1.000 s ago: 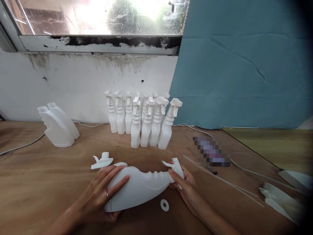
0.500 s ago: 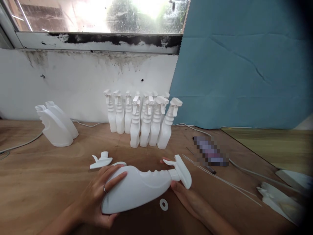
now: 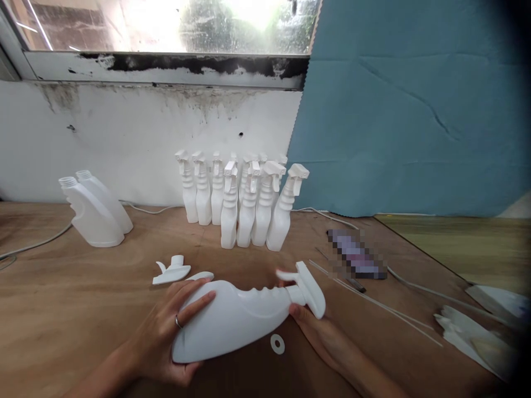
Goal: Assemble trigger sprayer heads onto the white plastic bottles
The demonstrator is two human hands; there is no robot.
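A white spray bottle [image 3: 238, 318] lies tilted on its side across my two hands, its neck to the right. My left hand [image 3: 164, 329], with a ring on one finger, is wrapped round the wide bottom end. At the neck, my right hand [image 3: 315, 329] grips the collar of the trigger sprayer head [image 3: 310, 290], its thumb in front and fingers partly hidden behind. Beyond my left hand lies a loose trigger sprayer head [image 3: 172, 271], with another white piece partly covered by the hand. A flat white washer [image 3: 277, 344] is on the table just below the bottle.
Several white spray bottles [image 3: 277, 224] with heads stand in a group near the wall. Two open bottles [image 3: 99, 221] without heads stand at the left. Thin white tubes [image 3: 373, 301], a blurred-out phone-like object [image 3: 357, 254] and a crumpled white bag [image 3: 468, 337] lie at the right.
My right hand's fingers have shifted slightly at the sprayer's collar. The bottle and my left hand stay nearly in place.
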